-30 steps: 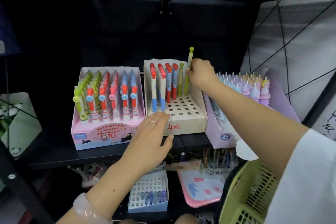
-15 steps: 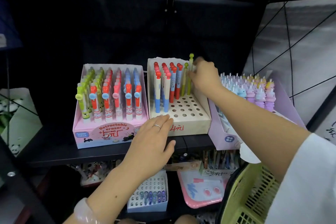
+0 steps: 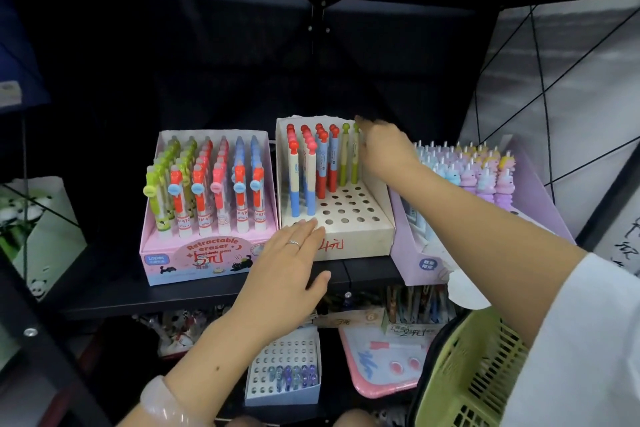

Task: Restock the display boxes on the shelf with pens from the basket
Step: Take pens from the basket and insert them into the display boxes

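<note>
A white display box (image 3: 381, 218) with a grid of holes stands mid-shelf, holding red-capped pens at its left and two green pens at its back. My left hand (image 3: 287, 270) rests flat on the box's front left edge, fingers straight. My right hand (image 3: 384, 152) reaches to the back right of the box, blurred, with its index finger stretched out over the top of the right green pen (image 3: 355, 163), which stands seated in its hole. The yellow-green basket (image 3: 467, 374) hangs at the lower right under my right arm; its contents are hidden.
A pink box of retractable eraser pens (image 3: 207, 260) sits left of the white box. A purple box of unicorn-topped pens (image 3: 540, 204) sits right, close under my right forearm. Below the shelf lie a small white holed box (image 3: 284, 374) and a pink tray (image 3: 381, 367).
The green pen that my right hand held raised above the box has gone down into a back hole and now stands level with its neighbour. My left hand stayed on the box front.
</note>
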Demonstrator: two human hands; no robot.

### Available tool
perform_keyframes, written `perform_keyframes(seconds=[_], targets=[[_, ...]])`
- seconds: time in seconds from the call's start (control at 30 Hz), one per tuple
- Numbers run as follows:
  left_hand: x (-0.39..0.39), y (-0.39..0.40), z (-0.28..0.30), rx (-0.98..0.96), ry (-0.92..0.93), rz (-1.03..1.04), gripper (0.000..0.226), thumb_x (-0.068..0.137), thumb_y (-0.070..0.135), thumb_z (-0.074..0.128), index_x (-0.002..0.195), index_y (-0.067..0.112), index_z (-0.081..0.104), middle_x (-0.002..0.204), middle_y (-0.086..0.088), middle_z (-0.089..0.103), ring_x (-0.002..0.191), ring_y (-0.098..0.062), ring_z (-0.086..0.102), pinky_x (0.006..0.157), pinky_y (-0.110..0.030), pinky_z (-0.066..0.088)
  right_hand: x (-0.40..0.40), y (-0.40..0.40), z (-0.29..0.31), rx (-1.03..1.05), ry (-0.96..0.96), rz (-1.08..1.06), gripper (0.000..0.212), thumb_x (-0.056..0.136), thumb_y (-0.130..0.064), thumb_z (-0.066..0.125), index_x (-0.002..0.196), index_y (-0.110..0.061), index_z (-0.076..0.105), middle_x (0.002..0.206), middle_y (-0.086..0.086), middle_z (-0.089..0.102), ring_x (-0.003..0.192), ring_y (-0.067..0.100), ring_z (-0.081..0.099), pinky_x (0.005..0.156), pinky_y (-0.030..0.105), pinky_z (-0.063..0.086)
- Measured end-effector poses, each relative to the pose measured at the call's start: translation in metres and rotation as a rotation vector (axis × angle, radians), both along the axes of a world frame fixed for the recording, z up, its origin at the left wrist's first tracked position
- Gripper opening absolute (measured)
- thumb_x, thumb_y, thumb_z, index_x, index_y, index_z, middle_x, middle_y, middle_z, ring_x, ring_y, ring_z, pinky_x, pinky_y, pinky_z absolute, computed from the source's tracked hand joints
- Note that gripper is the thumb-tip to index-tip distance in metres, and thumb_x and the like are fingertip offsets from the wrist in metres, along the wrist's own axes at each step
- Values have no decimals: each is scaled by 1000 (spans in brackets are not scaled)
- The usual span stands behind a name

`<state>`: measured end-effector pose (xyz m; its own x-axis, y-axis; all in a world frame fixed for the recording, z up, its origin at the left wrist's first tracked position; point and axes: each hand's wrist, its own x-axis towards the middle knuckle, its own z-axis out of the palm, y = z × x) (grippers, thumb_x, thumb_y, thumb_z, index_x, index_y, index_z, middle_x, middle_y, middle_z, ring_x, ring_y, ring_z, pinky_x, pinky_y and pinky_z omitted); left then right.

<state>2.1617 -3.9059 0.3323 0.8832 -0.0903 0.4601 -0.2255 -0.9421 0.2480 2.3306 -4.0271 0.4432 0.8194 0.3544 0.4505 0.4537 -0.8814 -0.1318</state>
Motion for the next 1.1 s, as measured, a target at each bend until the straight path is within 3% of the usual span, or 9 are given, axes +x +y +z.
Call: perform_keyframes(seconds=[0.07, 0.13, 0.27, 0.4, 0.53, 0.67, 0.8, 0.97, 1.1], targets=[[-3, -2, 0, -51, 25, -19, 60, 95, 39, 40, 148, 26, 14, 156, 10, 7, 141, -4, 1, 102, -10, -12, -6, -4, 1, 92, 33, 55, 55, 92, -5, 42, 145, -17, 30, 132, 18, 48, 112, 37, 52, 86, 39, 45], [-8, -8, 1, -159, 29, -47, 56, 96, 35, 42, 147, 28, 19, 153, 16, 13, 136, 5, 5, 99, -4, -9, -15, -10, 3, 171, 16, 112, 46, 91, -8, 44, 137, -13, 43, 124, 16, 53, 108, 33, 54, 85, 36, 44], [-21, -32, 4, -400, 32, -138, 44, 95, 27, 45, 139, 28, 37, 130, 22, 37, 112, 20, 23, 86, 12, 9, -58, -28, 2, 316, 172, 382, 29, 93, -13, 48, 119, -15, 61, 108, -2, 63, 90, 7, 56, 82, 20, 46], [-27, -73, -9, -515, 114, -215, 36, 94, 24, 48, 130, 25, 48, 114, 22, 47, 103, 13, 41, 86, 1, 31, -117, -73, -19, 344, 505, 682, 18, 95, -15, 50, 103, -25, 62, 92, -9, 66, 75, 2, 62, 68, 18, 53], [-32, -118, -44, -508, 209, -295, 28, 92, 13, 51, 119, 14, 59, 106, 12, 55, 98, 1, 50, 84, -5, 36, -147, -144, -64, 436, 737, 637, 21, 96, -9, 48, 100, -23, 63, 86, -1, 69, 72, 6, 63, 66, 21, 52], [-31, -158, -77, -395, 345, -376, 26, 95, 21, 48, 118, 19, 60, 103, 11, 58, 95, -6, 53, 78, -16, 39, -151, -219, -126, 447, 867, 425, 18, 95, -10, 50, 100, -21, 63, 83, -5, 69, 71, 3, 62, 68, 20, 52], [-22, -196, -97, -253, 548, -489, 30, 97, 30, 43, 124, 24, 54, 118, 10, 56, 96, 5, 41, 73, -1, 28, -146, -281, -201, 104, 906, 251, 19, 94, -16, 52, 111, -16, 61, 99, -1, 66, 85, 6, 59, 73, 14, 44], [-14, -230, -115, -30, 901, -557, 38, 98, 36, 39, 134, 27, 43, 134, 1, 50, 118, -13, 47, 92, -27, 40, -157, -344, -284, -422, 1122, 231, 41, 91, -14, 54, 131, -17, 47, 123, 7, 56, 111, 23, 55, 88, 30, 43], [-13, -235, -124, 116, 1109, -566, 46, 98, 41, 37, 142, 28, 33, 146, 0, 38, 128, -16, 39, 97, -24, 35, -170, -378, -335, -641, 892, 235, 56, 92, -16, 50, 144, -24, 30, 135, 4, 44, 124, 24, 42, 95, 32, 36]])
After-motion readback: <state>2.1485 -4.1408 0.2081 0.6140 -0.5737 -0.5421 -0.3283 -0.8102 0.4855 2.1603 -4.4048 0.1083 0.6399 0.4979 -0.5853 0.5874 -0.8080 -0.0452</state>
